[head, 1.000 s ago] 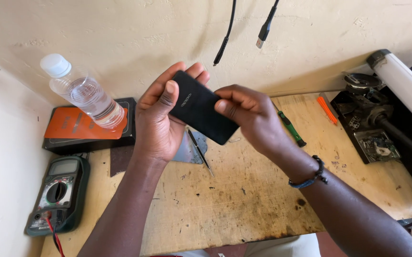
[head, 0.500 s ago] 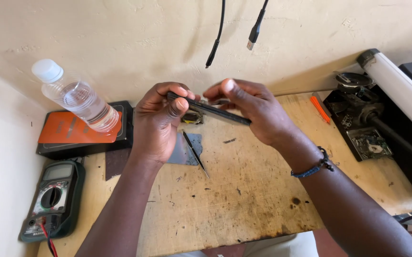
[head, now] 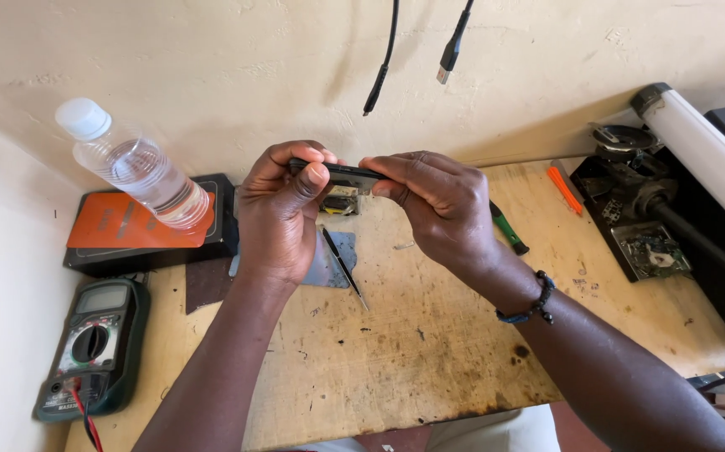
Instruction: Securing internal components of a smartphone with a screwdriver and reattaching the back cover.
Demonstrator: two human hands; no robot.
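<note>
Above the tweezers (head: 345,267), both hands, left hand (head: 283,213) and right hand (head: 429,201), pinch the edge-on phone (head: 341,172), which could slip if either grip loosens.

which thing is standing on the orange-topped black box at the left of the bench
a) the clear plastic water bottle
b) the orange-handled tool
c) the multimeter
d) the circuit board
a: the clear plastic water bottle with a white cap rests on the orange-topped black box, while the multimeter lies on the bench in front of it.
</note>
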